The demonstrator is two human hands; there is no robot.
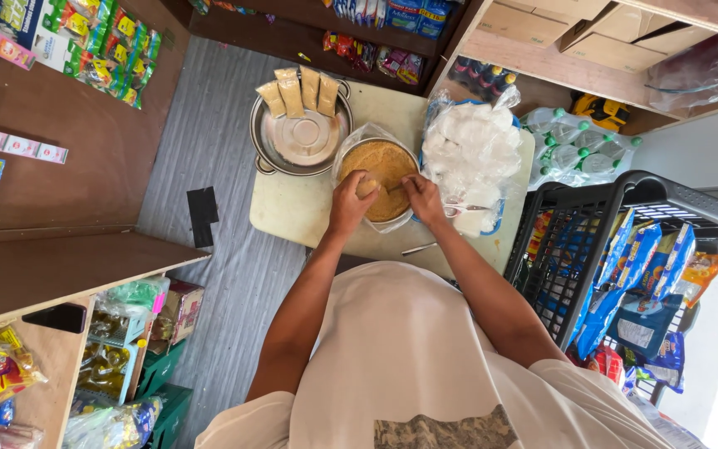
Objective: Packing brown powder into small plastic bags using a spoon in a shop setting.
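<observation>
A round bowl of tan powder [382,163], lined with clear plastic, sits on a pale table [292,208]. My left hand [351,202] is over the bowl's near-left edge and holds a small filled tan packet [366,186]. My right hand [422,195] is at the bowl's near-right edge, fingers pinched on a thin utensil that reaches into the powder. Several filled tan packets [301,91] lie on the far rim of a metal pot with a lid [301,137] to the left of the bowl.
A big clear bag of white stuff [471,154] lies right of the bowl. A black basket [617,249] with snack bags stands at the right. Wooden shelves with packaged goods line the left and far sides. A thin metal utensil [420,248] lies near the table's front edge.
</observation>
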